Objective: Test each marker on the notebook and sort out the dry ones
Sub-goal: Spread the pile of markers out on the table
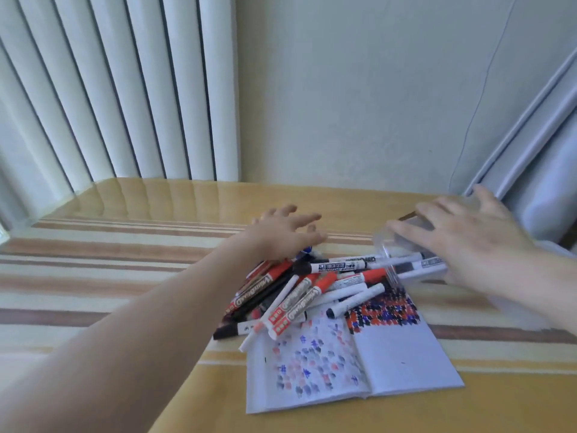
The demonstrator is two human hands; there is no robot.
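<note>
The open notebook (352, 364) lies flat on the striped worktop (125, 276), nearest the viewer, and serves as the landmark here. Its left page carries faint red, blue and grey test dabs; the far part of its right page is packed with dense red, blue and black marks, while the near part of that page is almost blank.

Across the notebook's far-left corner sprawls a heap of markers (296, 292), red-capped, black-capped and white-barrelled, lying crisscross, several resting on the paper and others spilling onto the worktop to the left of the notebook.

Just beyond the notebook's far-right corner, a clear plastic container (406, 254) lies tipped on its side with its mouth toward the heap and a few markers inside. The right hand (468, 242) is spread over it, fingers extended and touching its top, not closed around it.

Beyond the heap, the left hand (281, 232) hovers with fingers splayed, holding nothing.

Farther back stand vertical blinds (109, 89) and a pale wall (359, 89).
</note>
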